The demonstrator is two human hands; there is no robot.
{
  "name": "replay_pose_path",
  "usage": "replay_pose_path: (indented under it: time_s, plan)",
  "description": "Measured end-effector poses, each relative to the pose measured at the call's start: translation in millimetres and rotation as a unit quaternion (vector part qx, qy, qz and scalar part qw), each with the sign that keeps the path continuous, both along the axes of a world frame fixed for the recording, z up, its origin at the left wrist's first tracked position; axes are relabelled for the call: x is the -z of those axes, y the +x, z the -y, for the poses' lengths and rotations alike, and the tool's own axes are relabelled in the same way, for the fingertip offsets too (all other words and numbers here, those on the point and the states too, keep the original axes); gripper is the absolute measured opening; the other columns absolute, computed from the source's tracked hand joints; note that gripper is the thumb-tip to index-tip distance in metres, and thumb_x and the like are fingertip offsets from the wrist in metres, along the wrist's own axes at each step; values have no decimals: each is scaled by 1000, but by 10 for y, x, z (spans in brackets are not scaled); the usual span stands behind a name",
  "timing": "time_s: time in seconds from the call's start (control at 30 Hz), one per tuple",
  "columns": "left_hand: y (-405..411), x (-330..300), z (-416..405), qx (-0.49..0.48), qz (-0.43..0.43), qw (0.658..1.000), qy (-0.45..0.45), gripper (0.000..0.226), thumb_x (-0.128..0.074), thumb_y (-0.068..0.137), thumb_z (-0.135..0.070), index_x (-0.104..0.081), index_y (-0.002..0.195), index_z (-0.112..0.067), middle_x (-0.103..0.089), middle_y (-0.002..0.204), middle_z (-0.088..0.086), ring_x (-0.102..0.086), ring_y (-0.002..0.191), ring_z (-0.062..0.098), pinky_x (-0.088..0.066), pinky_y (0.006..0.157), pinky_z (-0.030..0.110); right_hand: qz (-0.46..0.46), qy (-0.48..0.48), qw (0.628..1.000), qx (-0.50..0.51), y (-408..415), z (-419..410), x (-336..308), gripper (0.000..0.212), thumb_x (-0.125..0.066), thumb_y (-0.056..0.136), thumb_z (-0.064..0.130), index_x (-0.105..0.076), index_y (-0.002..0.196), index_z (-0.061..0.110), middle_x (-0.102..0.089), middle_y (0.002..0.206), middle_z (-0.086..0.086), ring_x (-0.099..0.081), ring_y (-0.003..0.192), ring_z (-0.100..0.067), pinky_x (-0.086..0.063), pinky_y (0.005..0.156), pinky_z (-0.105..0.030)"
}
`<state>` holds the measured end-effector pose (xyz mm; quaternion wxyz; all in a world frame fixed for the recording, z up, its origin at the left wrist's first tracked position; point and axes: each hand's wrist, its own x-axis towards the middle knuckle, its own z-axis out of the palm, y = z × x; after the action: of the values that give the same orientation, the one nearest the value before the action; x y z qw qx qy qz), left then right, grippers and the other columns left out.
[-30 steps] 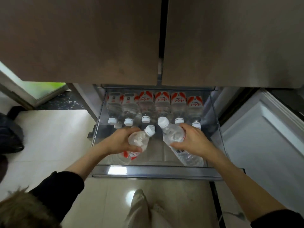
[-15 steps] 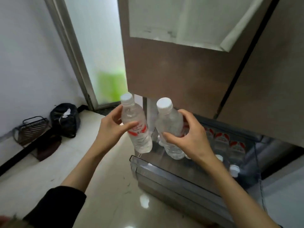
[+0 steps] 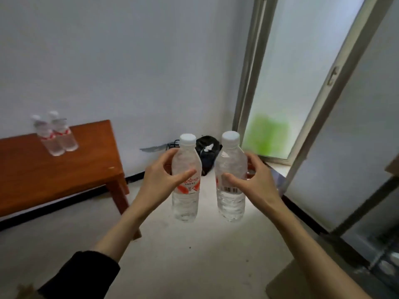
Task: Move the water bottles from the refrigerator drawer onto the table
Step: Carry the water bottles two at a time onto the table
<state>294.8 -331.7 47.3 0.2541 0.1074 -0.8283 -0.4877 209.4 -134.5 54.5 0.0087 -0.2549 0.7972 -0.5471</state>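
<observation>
My left hand (image 3: 160,180) grips a clear water bottle (image 3: 186,203) with a white cap and a red label, held upright in mid-air. My right hand (image 3: 253,182) grips a second upright bottle (image 3: 231,203) whose barcode faces me. Both bottles hang side by side over the floor, a small gap between them. The orange wooden table (image 3: 64,175) stands at the left against the wall. Two more water bottles (image 3: 57,137) stand close together near its far edge. The refrigerator drawer (image 3: 386,264) shows only as a corner at the bottom right.
A black bag (image 3: 207,147) lies on the floor in the corner behind the held bottles. A frosted glass door with a metal frame (image 3: 313,104) runs along the right. Pale floor lies between me and the table.
I have turned left, away from the refrigerator, carrying both bottles upright. The table with two bottles has come into view; the drawer has slid off to the bottom right.
</observation>
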Motion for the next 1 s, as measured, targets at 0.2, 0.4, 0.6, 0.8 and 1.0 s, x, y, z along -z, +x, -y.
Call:
replay_pose_path:
  time_s: [0.2,0.4,0.6,0.8,1.0]
  plan:
    - [349,207,1422,-118,47,992,4,66,-75,68,-36,-49,127,-22,-58,124,-4,-55,110,10,-50,93,34,12,39,990,-133,-72,1523,168,51,-76,70,30,-50,113,30,-58,101,21,-56,94,4,-43,77,-13]
    - [304,376,2466,-178,67,981,40,67,-75,69,-31,-46,129,-22,-55,129,-1,-53,109,8,-46,86,22,-2,78,972,-224,-364,2838,352,57,-78,67,31,-48,115,29,-59,112,7,-55,103,-8,-47,86,-25]
    - [-109,623,3465,-240,93,964,59,70,-75,69,-31,-44,131,-25,-53,131,-4,-52,110,7,-45,86,25,14,102,954,-280,-970,4026,543,64,-76,69,31,-45,125,22,-55,113,8,-52,104,-8,-41,88,-25]
    - [-566,820,4382,-271,124,954,32,71,-76,66,-40,-46,128,-27,-51,128,-8,-51,110,7,-46,89,26,36,146,935,-321,-1601,5076,682,68,-78,69,27,-43,128,19,-55,120,4,-51,109,-9,-42,89,-24]
    - [-1052,973,5270,-270,164,948,23,73,-76,65,-45,-46,128,-27,-52,130,-6,-52,115,11,-48,95,38,49,190,930,-311,-2087,5986,848,70,-79,68,29,-44,128,20,-41,130,-1,-47,116,-17,-45,101,-43]
